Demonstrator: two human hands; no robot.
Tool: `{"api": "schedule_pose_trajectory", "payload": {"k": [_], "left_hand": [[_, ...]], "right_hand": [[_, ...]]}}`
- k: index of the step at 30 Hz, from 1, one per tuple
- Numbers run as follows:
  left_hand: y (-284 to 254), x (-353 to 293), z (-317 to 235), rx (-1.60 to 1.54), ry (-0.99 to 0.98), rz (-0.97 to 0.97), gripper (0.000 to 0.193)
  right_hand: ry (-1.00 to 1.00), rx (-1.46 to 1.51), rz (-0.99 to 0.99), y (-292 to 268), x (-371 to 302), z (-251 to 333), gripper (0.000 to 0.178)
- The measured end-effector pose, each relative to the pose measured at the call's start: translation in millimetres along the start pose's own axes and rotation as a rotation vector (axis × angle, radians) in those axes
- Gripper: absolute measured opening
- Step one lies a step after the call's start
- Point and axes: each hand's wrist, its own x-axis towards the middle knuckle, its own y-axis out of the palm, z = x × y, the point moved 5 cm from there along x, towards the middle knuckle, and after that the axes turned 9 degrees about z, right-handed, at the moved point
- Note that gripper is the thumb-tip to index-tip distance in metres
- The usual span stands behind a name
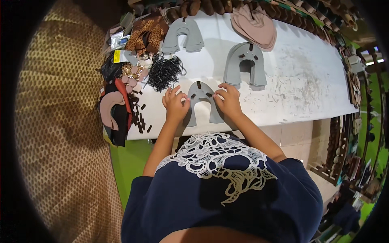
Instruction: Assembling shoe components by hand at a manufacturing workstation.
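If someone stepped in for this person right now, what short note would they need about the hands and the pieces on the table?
Left hand: fingers pressing on the left arm of the grey horseshoe-shaped piece near the table's front edge.
Right hand: fingers pressing on the piece's right arm, near a small dark tab.
Nearby: a stack of grey pieces with tabs behind it, another grey stack further back, small dark tabs scattered at left, black beaded chains, pink pieces at the far edge.
Done: the piece in hand shows dark tabs at top and sides.
Left: cannot tell how many pieces lack tabs.
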Motion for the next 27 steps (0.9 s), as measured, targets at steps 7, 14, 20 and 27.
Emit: {"api": "schedule_pose_trajectory", "payload": {"k": [7, 14, 20, 27], "left_hand": [[-24, 36, -90, -0.029, 0.485, 0.237, 0.016], [-16, 88, -152, -0.1, 0.676, 0.246, 0.018], [33, 158, -160, -0.007, 0.625, 0.187, 0.019], [56, 130, -152, 0.085, 0.597, -0.075, 0.069]], "right_hand": [[0.034, 0.12, 0.013, -69, -8, -39, 0.013], [0.102, 0.017, -0.083, -156, 13, -64, 0.014], [0.11, 0.056, -0.127, -151, 72, -125, 0.02], [0.07, -0.203, -0.347, -112, 58, -100, 0.038]]}}
